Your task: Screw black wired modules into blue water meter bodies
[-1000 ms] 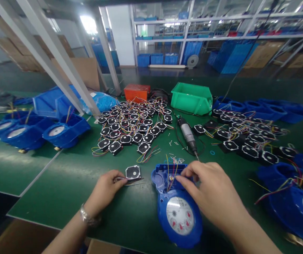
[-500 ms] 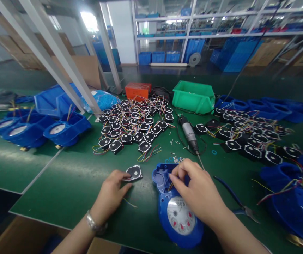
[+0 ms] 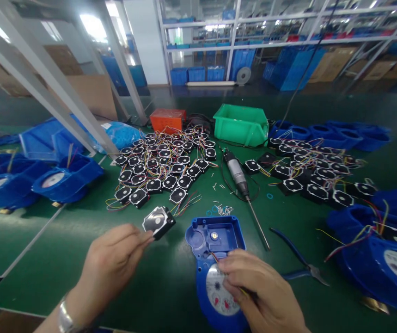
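My left hand (image 3: 113, 254) pinches the near edge of a black boxy module (image 3: 158, 222) with a white rim. It holds the module tilted, left of a blue water meter (image 3: 201, 286). Lying in front of me, the meter has an open compartment at its far end and a white dial (image 3: 215, 287) at its near end. Over the dial's right side, my right hand (image 3: 260, 286) is closed on thin wires (image 3: 213, 255) that come out by the compartment's near edge. My fingers partly cover the dial and the wires.
Many similar modules with coloured wires (image 3: 163, 159) lie beyond. An electric screwdriver (image 3: 236, 173), pliers (image 3: 305, 266) and small screws (image 3: 224, 211) lie nearby. More blue meters stand left (image 3: 68, 178) and right (image 3: 375, 259). A green bin (image 3: 241, 125) stands behind.
My left hand has lifted the module off the table and tilted it. My right hand has drawn back from the compartment toward the dial, with the wires. The view has shifted right.
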{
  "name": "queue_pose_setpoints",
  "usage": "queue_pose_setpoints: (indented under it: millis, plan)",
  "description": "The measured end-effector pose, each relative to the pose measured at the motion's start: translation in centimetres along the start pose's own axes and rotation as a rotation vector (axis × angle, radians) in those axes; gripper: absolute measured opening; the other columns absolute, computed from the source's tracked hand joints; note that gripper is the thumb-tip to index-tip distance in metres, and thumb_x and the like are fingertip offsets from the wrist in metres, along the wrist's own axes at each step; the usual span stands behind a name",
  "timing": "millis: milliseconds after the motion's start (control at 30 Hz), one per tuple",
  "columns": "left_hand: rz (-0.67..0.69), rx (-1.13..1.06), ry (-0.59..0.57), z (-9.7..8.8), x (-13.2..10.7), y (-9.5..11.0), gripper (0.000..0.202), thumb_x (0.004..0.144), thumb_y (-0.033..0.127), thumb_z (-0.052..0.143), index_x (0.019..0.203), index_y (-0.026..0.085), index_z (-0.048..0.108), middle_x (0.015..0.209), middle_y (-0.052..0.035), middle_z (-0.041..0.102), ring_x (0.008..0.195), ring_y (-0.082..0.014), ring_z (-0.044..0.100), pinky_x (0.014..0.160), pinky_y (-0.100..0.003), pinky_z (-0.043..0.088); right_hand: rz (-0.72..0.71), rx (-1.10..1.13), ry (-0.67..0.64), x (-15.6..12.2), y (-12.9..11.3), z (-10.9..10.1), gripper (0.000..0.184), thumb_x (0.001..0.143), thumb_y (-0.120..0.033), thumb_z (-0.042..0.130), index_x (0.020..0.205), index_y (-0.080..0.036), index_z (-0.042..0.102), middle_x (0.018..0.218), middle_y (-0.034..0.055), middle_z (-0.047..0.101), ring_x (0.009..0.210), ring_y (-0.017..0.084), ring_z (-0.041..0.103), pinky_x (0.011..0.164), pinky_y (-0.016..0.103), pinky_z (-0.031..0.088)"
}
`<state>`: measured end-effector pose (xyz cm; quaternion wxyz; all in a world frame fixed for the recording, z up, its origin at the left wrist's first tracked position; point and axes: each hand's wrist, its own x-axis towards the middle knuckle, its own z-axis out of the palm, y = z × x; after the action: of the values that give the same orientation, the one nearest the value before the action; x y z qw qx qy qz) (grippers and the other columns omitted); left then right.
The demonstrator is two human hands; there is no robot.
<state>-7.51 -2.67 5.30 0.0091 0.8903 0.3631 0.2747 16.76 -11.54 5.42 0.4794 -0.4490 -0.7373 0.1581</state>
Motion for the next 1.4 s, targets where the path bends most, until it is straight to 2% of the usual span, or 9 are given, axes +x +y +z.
queue_pose_setpoints:
  millis: [67, 133, 233, 333, 433, 633, 900, 1100, 1400]
  plan:
    - [0.047, -0.072, -0.002, -1.1, 2.1, 1.4, 0.01, 0.078, 0.018, 0.051, 0.083, 0.019, 0.06, 0.066, -0.0005, 0.057, 0.059, -0.0109, 0.054, 0.054, -0.022, 0.044, -0.013, -0.001, -0.005, -0.1, 0.0, 0.0, 0.011, 0.075, -0.005, 0.046, 0.082, -0.012, 0.05, 0.09, -0.0014, 0.053, 0.088, 0.003, 0.05, 0.087, 0.018, 0.043]
    - [0.123, -0.129, -0.054, -1.3, 4.1, 3.1, 0.012, 0.079, 0.017, 0.049, 0.081, 0.02, 0.06, 0.065, 0.0, 0.057, 0.057, -0.0104, 0.052, 0.052, -0.022, 0.042, -0.029, 0.013, 0.003, -0.4, 0.2, 0.0, 0.012, 0.073, -0.004, 0.048, 0.082, -0.011, 0.05, 0.09, 0.0003, 0.052, 0.087, 0.005, 0.05, 0.086, 0.022, 0.043]
    - [0.252, -0.185, -0.178, 0.0, 6.2, 5.2, 0.017, 0.08, 0.013, 0.044, 0.074, 0.019, 0.059, 0.059, 0.0004, 0.053, 0.052, -0.0112, 0.046, 0.047, -0.024, 0.036, -0.033, 0.029, 0.007, -1.0, 0.5, 0.2, 0.014, 0.07, -0.002, 0.049, 0.08, -0.011, 0.051, 0.085, 0.001, 0.051, 0.085, 0.006, 0.049, 0.085, 0.025, 0.043]
    - [0.324, -0.172, -0.293, 1.4, 7.1, 6.3, 0.021, 0.08, 0.012, 0.042, 0.068, 0.017, 0.058, 0.058, -0.0004, 0.053, 0.051, -0.0125, 0.043, 0.045, -0.026, 0.031, -0.054, 0.044, -0.014, -1.4, 0.9, 0.3, 0.016, 0.069, -0.001, 0.048, 0.08, -0.011, 0.051, 0.083, 0.0011, 0.051, 0.083, 0.006, 0.048, 0.087, 0.027, 0.042]
    - [0.33, -0.171, -0.346, 2.1, 7.1, 6.5, 0.023, 0.08, 0.011, 0.039, 0.069, 0.018, 0.058, 0.06, -0.0011, 0.054, 0.052, -0.0127, 0.043, 0.046, -0.026, 0.031, -0.066, 0.075, -0.018, -1.6, 1.0, 0.3, 0.014, 0.07, -0.002, 0.049, 0.081, -0.011, 0.052, 0.083, 0.0015, 0.05, 0.083, 0.006, 0.047, 0.088, 0.028, 0.041]
    - [0.34, -0.192, -0.408, 1.8, 7.2, 6.8, 0.022, 0.08, 0.012, 0.039, 0.065, 0.017, 0.053, 0.06, 0.0003, 0.051, 0.049, -0.0121, 0.039, 0.043, -0.027, 0.027, -0.057, 0.092, -0.02, -1.5, 1.2, 0.3, 0.013, 0.071, -0.004, 0.049, 0.081, -0.011, 0.053, 0.083, 0.0013, 0.051, 0.082, 0.006, 0.048, 0.087, 0.027, 0.041]
    - [0.313, -0.252, -0.392, 1.5, 7.2, 7.0, 0.029, 0.083, 0.017, 0.037, 0.059, 0.018, 0.053, 0.06, 0.0012, 0.051, 0.05, -0.0095, 0.04, 0.045, -0.022, 0.033, -0.061, 0.084, 0.015, -1.5, 1.3, 0.7, 0.008, 0.075, -0.007, 0.048, 0.08, -0.011, 0.053, 0.081, 0.0014, 0.051, 0.081, 0.006, 0.048, 0.086, 0.026, 0.041]
    - [0.305, -0.242, -0.393, 1.9, 7.1, 6.7, 0.025, 0.083, 0.016, 0.037, 0.061, 0.016, 0.05, 0.059, 0.0017, 0.049, 0.051, -0.0091, 0.038, 0.045, -0.022, 0.031, -0.069, 0.074, 0.027, -1.6, 1.2, 0.7, 0.006, 0.077, -0.01, 0.048, 0.079, -0.01, 0.054, 0.08, 0.0016, 0.051, 0.081, 0.005, 0.048, 0.086, 0.025, 0.041]
    - [0.348, -0.245, -0.397, 2.5, 6.7, 6.2, 0.022, 0.082, 0.01, 0.038, 0.064, 0.016, 0.047, 0.059, 0.0015, 0.044, 0.051, -0.0115, 0.033, 0.045, -0.028, 0.02, -0.062, 0.099, 0.033, -1.5, 1.2, 0.7, 0.005, 0.077, -0.009, 0.048, 0.078, -0.01, 0.053, 0.08, 0.0015, 0.051, 0.08, 0.006, 0.047, 0.085, 0.026, 0.041]
